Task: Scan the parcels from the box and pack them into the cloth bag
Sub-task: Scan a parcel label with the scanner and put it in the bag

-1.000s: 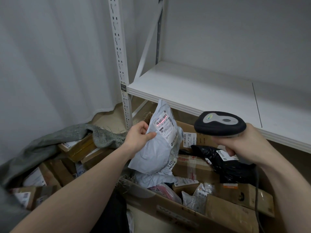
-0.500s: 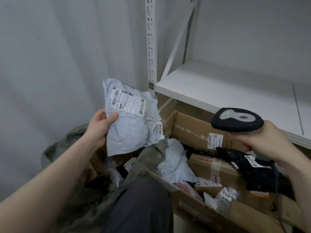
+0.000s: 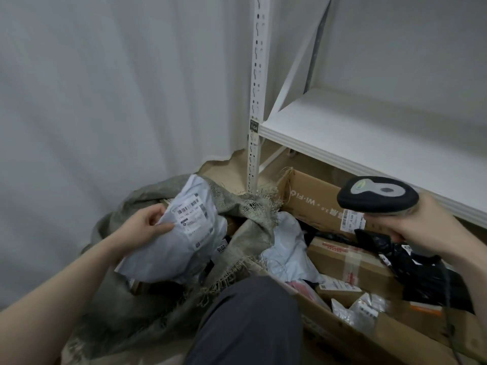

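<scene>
My left hand (image 3: 143, 229) pinches the edge of a grey plastic mailer parcel (image 3: 181, 238) with a white barcode label, held over the mouth of the olive cloth bag (image 3: 245, 214) at lower left. My right hand (image 3: 419, 227) grips a black and grey barcode scanner (image 3: 376, 194) above the open cardboard box (image 3: 313, 198) on the right. Inside the box lie several parcels: a taped brown carton (image 3: 345, 262), a black plastic bag (image 3: 419, 272) and a pale mailer (image 3: 287, 248).
A white metal shelf (image 3: 369, 133) and its perforated upright (image 3: 257, 93) stand behind the box. A white curtain (image 3: 105, 88) hangs on the left. My dark-trousered knee (image 3: 247, 322) sits between bag and box.
My left hand has carried the grey mailer from above the box leftwards and then down to the bag's mouth. The scanner hand has stayed over the box.
</scene>
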